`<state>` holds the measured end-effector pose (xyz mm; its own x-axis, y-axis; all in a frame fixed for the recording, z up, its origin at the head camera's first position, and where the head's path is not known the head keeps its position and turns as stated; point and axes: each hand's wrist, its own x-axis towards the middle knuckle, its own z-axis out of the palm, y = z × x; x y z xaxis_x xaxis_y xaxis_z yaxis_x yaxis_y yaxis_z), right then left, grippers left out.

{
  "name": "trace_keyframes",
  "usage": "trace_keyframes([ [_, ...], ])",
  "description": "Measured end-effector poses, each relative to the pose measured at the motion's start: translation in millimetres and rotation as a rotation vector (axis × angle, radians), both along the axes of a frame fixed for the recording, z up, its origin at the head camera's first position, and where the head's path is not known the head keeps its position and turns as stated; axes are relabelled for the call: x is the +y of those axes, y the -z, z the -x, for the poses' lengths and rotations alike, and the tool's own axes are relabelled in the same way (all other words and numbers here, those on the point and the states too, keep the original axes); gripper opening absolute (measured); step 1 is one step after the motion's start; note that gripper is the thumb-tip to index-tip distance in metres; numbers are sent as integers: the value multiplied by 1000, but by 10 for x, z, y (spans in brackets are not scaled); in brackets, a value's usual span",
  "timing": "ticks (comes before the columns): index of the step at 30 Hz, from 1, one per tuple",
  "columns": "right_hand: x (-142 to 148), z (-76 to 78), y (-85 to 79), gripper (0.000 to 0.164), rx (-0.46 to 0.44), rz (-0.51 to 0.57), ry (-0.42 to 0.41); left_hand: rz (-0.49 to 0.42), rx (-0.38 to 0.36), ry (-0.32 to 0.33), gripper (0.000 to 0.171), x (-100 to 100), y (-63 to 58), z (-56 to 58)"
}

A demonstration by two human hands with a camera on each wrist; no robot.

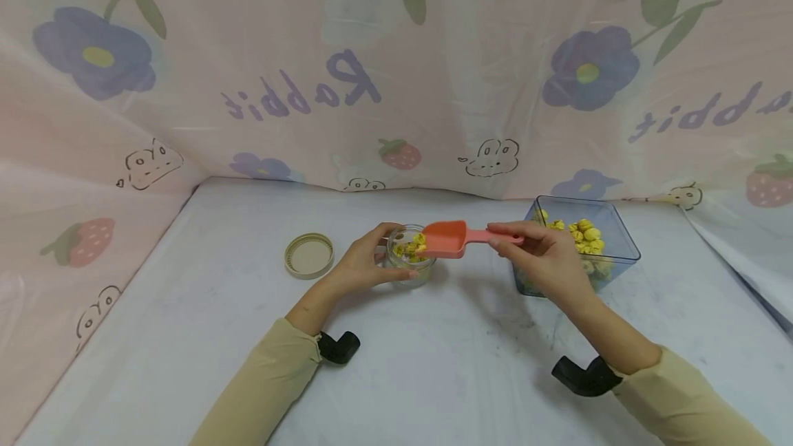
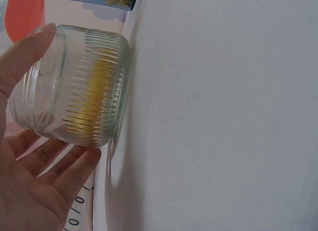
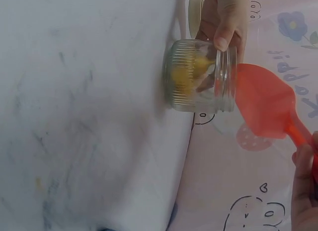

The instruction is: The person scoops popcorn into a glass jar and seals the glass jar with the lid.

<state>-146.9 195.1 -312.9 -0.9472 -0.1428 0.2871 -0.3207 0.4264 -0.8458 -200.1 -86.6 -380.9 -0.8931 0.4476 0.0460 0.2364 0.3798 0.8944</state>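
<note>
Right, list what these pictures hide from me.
Head view: part of the blue tub, behind the right hand.
Left wrist view: rest of the orange scoop, cut off by the top edge.
Right wrist view: count of yellow pieces, blurred through the ribbed jar.

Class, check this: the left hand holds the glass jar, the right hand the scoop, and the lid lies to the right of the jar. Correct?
No: the lid lies left of the glass jar, as the head view shows. The left hand does hold it, and the right hand the scoop.
</note>
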Motion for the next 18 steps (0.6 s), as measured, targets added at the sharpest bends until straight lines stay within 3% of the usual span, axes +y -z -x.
trace_keyframes([
  [18, 27, 4, -3, 25, 38, 32, -2, -22, 6, 10, 75, -2, 19, 12],
])
